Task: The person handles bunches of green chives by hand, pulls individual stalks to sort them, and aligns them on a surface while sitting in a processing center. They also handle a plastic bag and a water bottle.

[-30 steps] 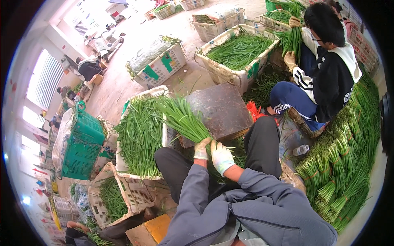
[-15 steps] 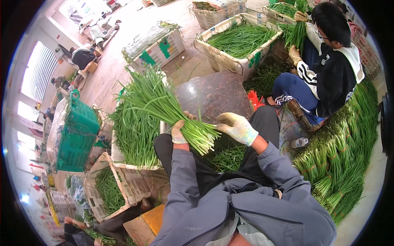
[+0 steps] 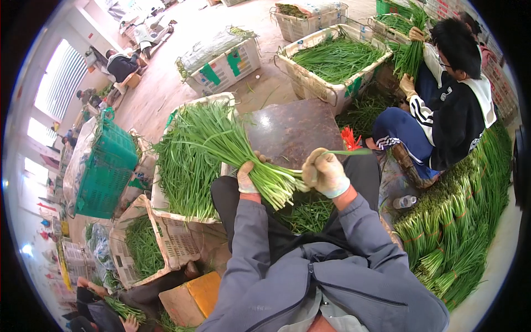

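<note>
Stacked bundles of green stalks (image 3: pixel 462 221), the largest item, line the right side, several bound with orange-red bands. A white crate (image 3: pixel 159 197) heaped with loose stalks stands by the person's left knee. Beyond the knees is a brown square tabletop (image 3: pixel 293 130), its surface marked. The loose bunch of stalks (image 3: pixel 235 146) is held at the tabletop's near left corner, leafy tops over the crate, pale ends toward the lap. The left hand (image 3: pixel 246 177), gloved, has its grip clamped around the bunch near the pale ends. The right hand (image 3: pixel 325 174), also gloved, is beside those ends, its grip closed on a single green blade (image 3: pixel 349 151) projecting rightward. A clear bottle (image 3: pixel 405 202) lies between the right leg and the stacked bundles. Red strips (image 3: pixel 349 138) show beside the tabletop's right edge.
</note>
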The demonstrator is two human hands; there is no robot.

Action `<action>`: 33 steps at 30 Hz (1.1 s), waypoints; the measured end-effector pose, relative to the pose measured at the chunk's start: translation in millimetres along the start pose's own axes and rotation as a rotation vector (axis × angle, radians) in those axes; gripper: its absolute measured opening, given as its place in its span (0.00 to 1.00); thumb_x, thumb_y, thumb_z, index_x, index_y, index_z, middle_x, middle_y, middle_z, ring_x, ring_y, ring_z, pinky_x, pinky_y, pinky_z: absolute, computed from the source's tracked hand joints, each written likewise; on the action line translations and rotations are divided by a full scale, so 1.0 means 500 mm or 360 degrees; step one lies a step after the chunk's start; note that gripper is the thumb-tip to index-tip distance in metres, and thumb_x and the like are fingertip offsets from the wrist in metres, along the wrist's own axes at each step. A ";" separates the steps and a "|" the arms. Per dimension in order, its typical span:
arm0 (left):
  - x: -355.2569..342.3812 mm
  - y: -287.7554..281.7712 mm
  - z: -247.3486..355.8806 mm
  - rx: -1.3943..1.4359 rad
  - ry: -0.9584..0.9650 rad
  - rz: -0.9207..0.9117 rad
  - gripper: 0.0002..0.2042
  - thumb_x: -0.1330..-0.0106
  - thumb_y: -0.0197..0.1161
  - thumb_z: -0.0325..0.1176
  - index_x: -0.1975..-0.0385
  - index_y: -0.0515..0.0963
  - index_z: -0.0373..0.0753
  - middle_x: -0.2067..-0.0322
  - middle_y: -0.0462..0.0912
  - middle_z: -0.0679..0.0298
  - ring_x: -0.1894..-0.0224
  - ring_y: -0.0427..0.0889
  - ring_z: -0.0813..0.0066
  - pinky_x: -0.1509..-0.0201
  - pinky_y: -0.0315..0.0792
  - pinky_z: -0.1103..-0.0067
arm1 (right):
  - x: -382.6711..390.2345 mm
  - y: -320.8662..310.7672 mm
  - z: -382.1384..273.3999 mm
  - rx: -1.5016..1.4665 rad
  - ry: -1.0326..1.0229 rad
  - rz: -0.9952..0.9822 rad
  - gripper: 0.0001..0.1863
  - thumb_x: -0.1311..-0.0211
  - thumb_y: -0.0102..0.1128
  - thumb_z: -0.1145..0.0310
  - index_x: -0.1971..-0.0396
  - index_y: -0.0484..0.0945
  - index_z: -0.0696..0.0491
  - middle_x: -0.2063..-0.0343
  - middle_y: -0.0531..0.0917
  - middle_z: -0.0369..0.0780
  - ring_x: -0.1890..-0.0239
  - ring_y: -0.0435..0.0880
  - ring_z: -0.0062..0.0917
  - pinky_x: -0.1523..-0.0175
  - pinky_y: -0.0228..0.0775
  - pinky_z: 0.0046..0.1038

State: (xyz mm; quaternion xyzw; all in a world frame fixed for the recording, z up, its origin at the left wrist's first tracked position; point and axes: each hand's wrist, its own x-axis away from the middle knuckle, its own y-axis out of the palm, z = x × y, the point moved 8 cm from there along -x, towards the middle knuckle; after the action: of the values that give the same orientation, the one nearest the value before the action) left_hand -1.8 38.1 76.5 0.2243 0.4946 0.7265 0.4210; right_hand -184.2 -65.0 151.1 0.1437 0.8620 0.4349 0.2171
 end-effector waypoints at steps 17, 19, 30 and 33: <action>-0.017 0.100 0.097 -0.0170 0.0150 -0.0249 0.19 0.40 0.66 0.28 0.48 0.74 0.35 0.57 0.81 0.59 0.53 0.80 0.66 0.39 0.72 0.63 | -0.049 0.089 -0.074 0.2378 0.0175 -0.0195 0.32 0.52 0.72 0.59 0.45 0.76 0.54 0.47 0.79 0.50 0.46 0.77 0.47 0.41 0.71 0.37; -0.042 0.145 0.089 -0.0355 0.0045 -0.0345 0.20 0.41 0.67 0.28 0.49 0.74 0.34 0.59 0.80 0.58 0.53 0.80 0.65 0.40 0.73 0.63 | -0.074 0.185 -0.092 0.2962 -0.0585 -0.0283 0.22 0.52 0.71 0.64 0.55 0.80 0.51 0.56 0.81 0.45 0.51 0.79 0.42 0.46 0.73 0.36; -0.082 0.105 0.149 -0.0306 0.0280 -0.0254 0.19 0.41 0.61 0.35 0.51 0.74 0.34 0.61 0.79 0.61 0.54 0.78 0.63 0.40 0.71 0.64 | 0.048 0.128 -0.025 0.2798 -0.0432 -0.0846 0.08 0.47 0.65 0.64 0.67 0.80 0.45 0.73 0.77 0.38 0.65 0.80 0.36 0.60 0.75 0.35; -0.065 0.106 0.122 -0.0271 0.0313 -0.0151 0.19 0.41 0.61 0.35 0.51 0.74 0.34 0.60 0.79 0.60 0.54 0.78 0.63 0.41 0.72 0.65 | 0.139 -0.058 0.003 0.3010 0.1183 -0.1045 0.25 0.53 0.70 0.60 0.52 0.80 0.46 0.60 0.84 0.44 0.55 0.83 0.39 0.50 0.76 0.37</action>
State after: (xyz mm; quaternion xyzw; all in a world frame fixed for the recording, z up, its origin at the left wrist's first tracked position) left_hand 40.7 34.9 152.9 0.0920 0.4802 0.7635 0.4220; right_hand -245.5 -50.4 109.4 -0.1271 0.8578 -0.4740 -0.1527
